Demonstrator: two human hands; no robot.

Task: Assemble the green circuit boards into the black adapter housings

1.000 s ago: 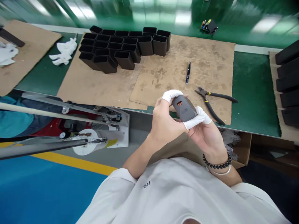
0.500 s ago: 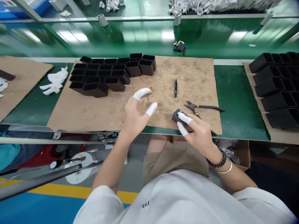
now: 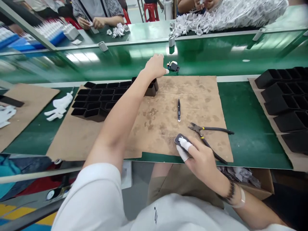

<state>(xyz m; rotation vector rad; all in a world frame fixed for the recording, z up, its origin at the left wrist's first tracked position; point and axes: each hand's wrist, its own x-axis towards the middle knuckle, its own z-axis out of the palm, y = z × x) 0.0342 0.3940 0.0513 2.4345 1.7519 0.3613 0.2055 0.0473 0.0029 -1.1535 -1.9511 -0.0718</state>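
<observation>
Green workbench (image 3: pixel 235 112): spread left hand (image 3: pixel 156 66) hovers beside a circuit board (image 3: pixel 174 67), likely fragile, best edge-held. Right hand (image 3: pixel 201 159) grips black casing (image 3: pixel 177 138).

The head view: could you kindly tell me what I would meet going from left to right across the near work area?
White cloth item at the left edge, white glove, cluster of dark open-topped cases, small circuit board, pliers, rows of dark cases at right.
</observation>
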